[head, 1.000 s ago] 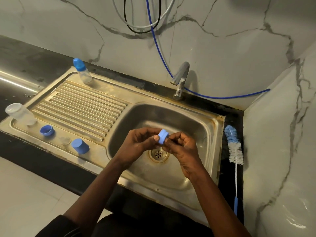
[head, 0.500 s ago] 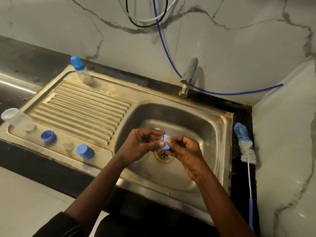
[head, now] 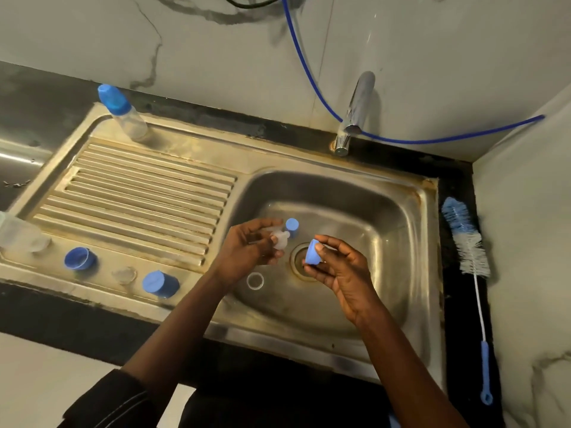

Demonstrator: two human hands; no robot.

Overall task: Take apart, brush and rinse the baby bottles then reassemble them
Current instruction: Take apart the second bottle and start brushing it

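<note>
Both hands over the sink [head: 414, 211] basin, so drips and dropped parts stay in it. Left hand [head: 247, 251] pinches a clear teat [head: 279, 239] at the fingertips, the rest of the hand loosely curled. Right hand [head: 336, 267] pinches a blue collar [head: 313, 253] betw thumb and fingers, open side turned toward the person, prob for a look inside. The hands are apart, teat and collar not touching: looks like the take-apart step for this bottle top is done.

Blue cap [head: 292, 227] stands in the basin just far of the drain [head: 304, 261]; clear ring [head: 255, 281] lies on the basin floor near-left of the drain. On the drainboard near edge, parked out of the wet: clear body [head: 21, 233] far left, blue collar 2 [head: 79, 258], clear disc [head: 124, 274], blue cap 2 [head: 160, 284]. One whole bottle [head: 123, 114] stands at the far-left corner, untouched, likely next. Brush [head: 468, 242] lies on the counter right of the sink, within right-hand reach. Tap [head: 355, 112] shows no water.

Vs 0.5 s ago: the hands were pressed together on one blue piece over the drain; now they have split, teat w/ left, collar w/ right. Ring in the basin is now visible; it was hidden or not there before, can't tell which. Camera has tilted down and shifted; drainboard parts haven't moved.
</note>
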